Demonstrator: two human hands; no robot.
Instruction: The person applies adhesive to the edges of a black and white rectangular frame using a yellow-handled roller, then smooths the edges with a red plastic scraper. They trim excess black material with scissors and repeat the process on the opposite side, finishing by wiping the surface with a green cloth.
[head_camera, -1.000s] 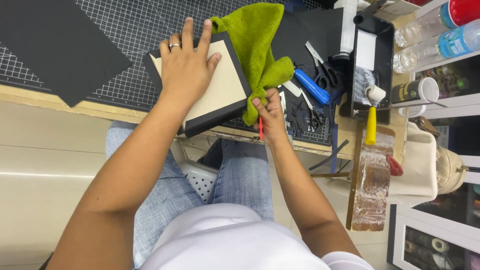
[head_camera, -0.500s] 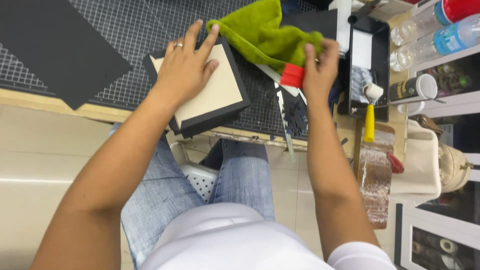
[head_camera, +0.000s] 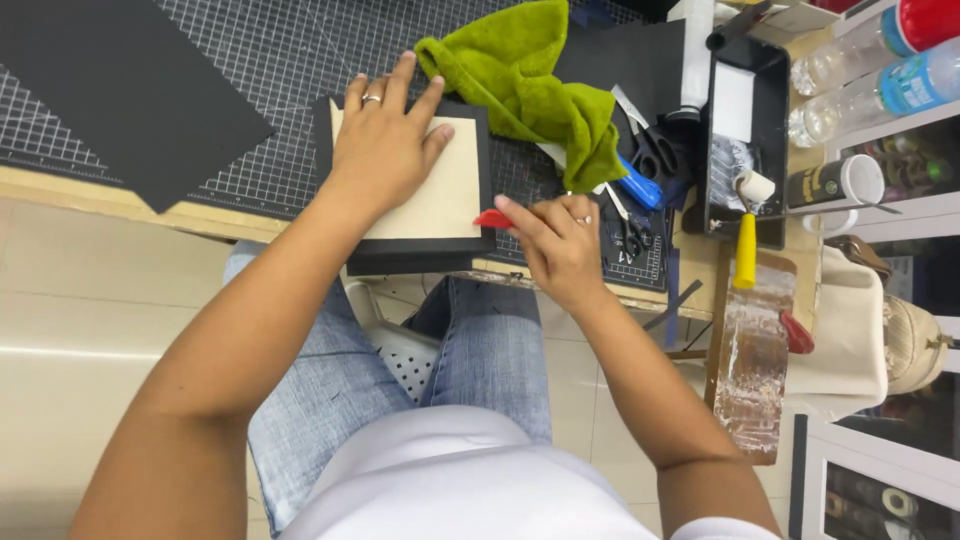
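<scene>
We see a tan board (head_camera: 440, 190) lying flat on a wider black sheet (head_camera: 482, 160) — centre of the frame, slightly tilted — on the gridded cutting mat (head_camera: 270, 80). A small red tool (head_camera: 492, 219) touches its lower right edge.

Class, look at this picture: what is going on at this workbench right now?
A seated person presses the left hand flat on a beige board that lies on black card over a gridded cutting mat. The right hand holds a small red tool at the board's right edge. A green cloth lies bunched just beyond, with scissors and a black tray to the right.
</scene>
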